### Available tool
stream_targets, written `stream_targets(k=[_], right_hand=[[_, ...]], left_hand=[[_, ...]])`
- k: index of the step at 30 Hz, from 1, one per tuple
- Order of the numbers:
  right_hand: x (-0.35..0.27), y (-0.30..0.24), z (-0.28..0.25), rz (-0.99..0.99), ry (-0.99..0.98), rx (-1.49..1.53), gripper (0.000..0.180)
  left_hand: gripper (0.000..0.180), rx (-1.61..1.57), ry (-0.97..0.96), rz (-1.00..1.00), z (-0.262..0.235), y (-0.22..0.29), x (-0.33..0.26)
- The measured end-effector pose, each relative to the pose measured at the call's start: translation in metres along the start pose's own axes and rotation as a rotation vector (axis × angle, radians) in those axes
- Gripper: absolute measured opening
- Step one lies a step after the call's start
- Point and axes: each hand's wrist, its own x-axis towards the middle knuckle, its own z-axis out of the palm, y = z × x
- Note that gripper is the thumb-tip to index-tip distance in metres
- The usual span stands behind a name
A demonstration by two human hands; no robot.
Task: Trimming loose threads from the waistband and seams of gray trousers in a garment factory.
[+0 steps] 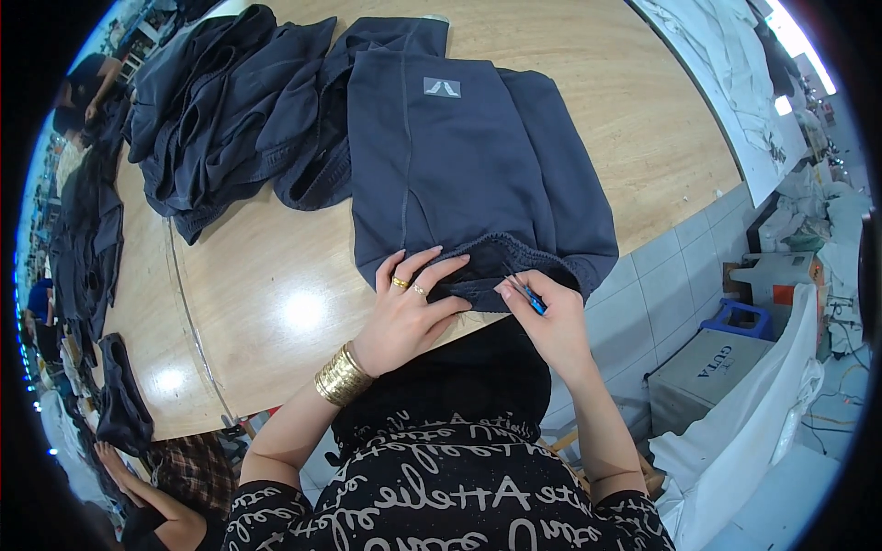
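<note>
A dark navy garment point(469, 156) with a pale logo patch lies in front of me on the table. Its gathered elastic opening point(510, 246) is turned toward me at the table's near edge. My left hand point(418, 298), with rings on its fingers, grips the fabric at the left of this opening, fingertips pressed on the cloth. Held in the closed fingers of my right hand point(551, 317) is a small pair of blue-handled thread snips point(535, 301). Their thin tips point into the opening, against the dark fabric, and are hard to make out.
Several more dark garments point(220, 119) are heaped at the far left of the wooden table point(276, 344). Another person's hands point(115, 468) rest near a dark cloth piece point(124, 395) at lower left. To the right stand a grey box point(707, 372), a blue stool point(740, 317) and white cloth point(744, 432).
</note>
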Motion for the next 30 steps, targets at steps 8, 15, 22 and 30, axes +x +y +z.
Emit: stream_targets(k=[8, 15, 22, 30], right_hand=[[0.002, -0.003, -0.002, -0.013, 0.006, -0.072, 0.016], [-0.005, 0.003, -0.011, -0.219, -0.059, -0.349, 0.019], [-0.008, -0.001, -0.007, -0.406, -0.047, -0.466, 0.028], [0.001, 0.002, 0.004, -0.356, 0.017, -0.547, 0.028]], left_hand=[[0.009, 0.008, 0.141, 0.063, 0.023, -0.006, -0.002], [0.004, -0.511, -0.029, -0.205, -0.002, -0.022, 0.018], [0.006, -0.606, -0.027, -0.170, -0.009, -0.024, 0.025], [0.009, -0.687, -0.019, -0.262, -0.008, -0.020, 0.028]])
